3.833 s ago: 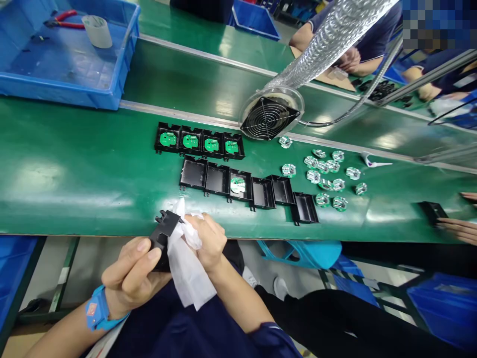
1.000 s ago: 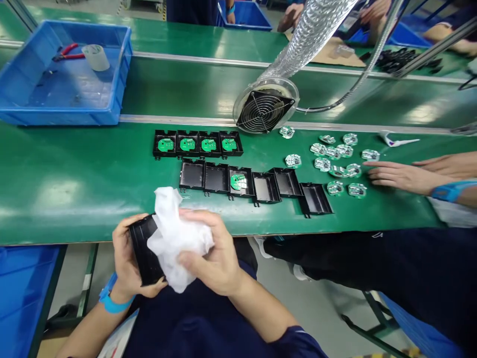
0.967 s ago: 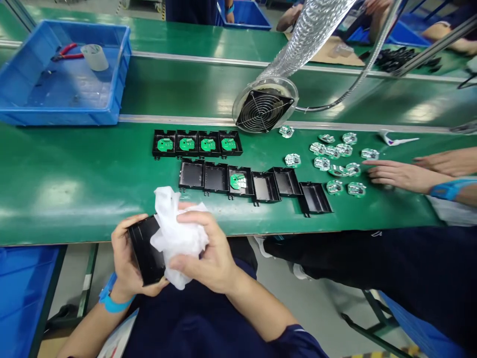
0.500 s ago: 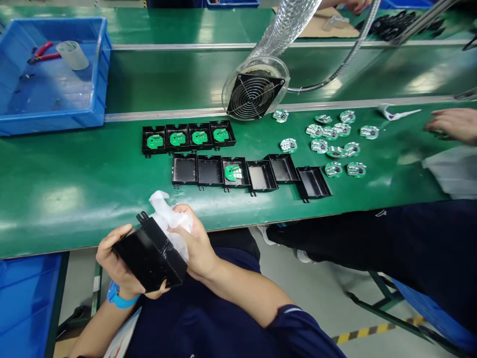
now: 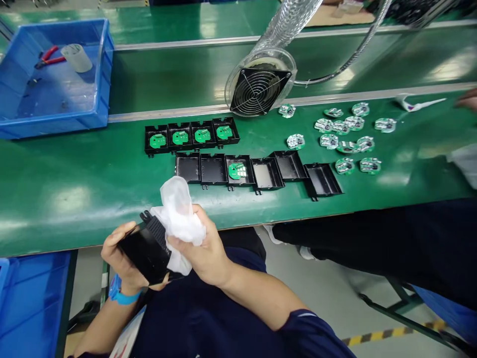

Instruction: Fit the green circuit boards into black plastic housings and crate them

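My left hand (image 5: 121, 253) grips a glossy black plastic case (image 5: 143, 251) by its edges, tilted, in front of the bench edge. A crumpled white cloth (image 5: 181, 214) is bunched in my right hand (image 5: 206, 248), and it covers the right side of the case. Beyond my hands, a staggered row of open black cases (image 5: 212, 170) lies on the green bench; one of them contains a green circuit board (image 5: 237, 170). Behind that row, several more cases (image 5: 156, 139) stand side by side, each with a round green board (image 5: 181, 137) inside.
A blue bin (image 5: 100, 99) at the left holds red-handled cutters (image 5: 50, 57) and a whitish roll (image 5: 77, 57). A fan (image 5: 257, 89) on a foil duct (image 5: 285, 22) hangs over the bench. Loose circuit boards (image 5: 329, 141) lie at right, near another person's hand (image 5: 468, 99).
My right hand has moved the cloth up and over the right side of the black case. The other person's hand has shifted towards the right edge of the view.
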A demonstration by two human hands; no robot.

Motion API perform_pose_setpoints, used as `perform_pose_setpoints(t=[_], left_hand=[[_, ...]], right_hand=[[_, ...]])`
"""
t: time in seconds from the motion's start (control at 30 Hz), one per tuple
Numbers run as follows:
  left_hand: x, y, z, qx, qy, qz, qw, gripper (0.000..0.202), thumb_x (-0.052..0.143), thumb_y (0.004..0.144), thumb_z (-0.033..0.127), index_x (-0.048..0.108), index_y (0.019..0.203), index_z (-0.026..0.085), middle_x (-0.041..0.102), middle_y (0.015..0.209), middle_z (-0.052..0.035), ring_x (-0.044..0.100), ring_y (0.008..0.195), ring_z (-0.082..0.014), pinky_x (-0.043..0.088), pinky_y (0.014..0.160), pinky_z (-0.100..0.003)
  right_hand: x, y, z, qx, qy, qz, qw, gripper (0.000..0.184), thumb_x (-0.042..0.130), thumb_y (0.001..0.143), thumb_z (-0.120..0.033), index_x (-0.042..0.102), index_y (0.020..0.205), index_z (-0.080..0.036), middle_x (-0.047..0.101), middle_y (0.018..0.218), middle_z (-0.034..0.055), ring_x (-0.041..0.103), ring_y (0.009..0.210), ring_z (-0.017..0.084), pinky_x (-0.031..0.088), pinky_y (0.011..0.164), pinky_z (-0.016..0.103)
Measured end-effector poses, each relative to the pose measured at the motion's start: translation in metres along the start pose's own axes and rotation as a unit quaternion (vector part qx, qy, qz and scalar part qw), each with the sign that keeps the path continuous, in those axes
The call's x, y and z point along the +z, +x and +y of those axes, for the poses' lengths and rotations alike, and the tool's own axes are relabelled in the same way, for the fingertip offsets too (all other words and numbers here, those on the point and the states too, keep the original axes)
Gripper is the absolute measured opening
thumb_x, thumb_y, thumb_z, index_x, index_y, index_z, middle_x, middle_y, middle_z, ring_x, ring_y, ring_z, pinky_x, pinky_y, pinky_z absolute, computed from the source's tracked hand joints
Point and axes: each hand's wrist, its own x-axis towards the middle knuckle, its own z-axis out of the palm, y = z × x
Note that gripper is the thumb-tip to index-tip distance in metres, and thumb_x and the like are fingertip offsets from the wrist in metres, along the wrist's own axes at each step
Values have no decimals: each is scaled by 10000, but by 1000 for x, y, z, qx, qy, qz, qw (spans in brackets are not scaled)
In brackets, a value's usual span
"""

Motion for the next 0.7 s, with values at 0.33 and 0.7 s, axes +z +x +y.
perform_pose_setpoints(t=[0.33,0.7], left_hand=[[-1,1,-2,36,41,13,998,817,734,626,760,487,1215,252,592,1063,-95,632,918,-279,550,747,-458],[7,-10,-5,49,67,32,996,364,673,860,448,478,1130,301,597,1031,-44,644,883,-223,559,702,-394]], right_hand=[[-9,-2,-5,-164,-101,61,979,457,725,878,-432,556,1259,-246,718,1054,54,707,864,192,609,794,316],[-28,-1,17,-368,-357,17,858,132,717,832,-298,751,945,-358,687,783,3,684,761,200,615,717,366]])
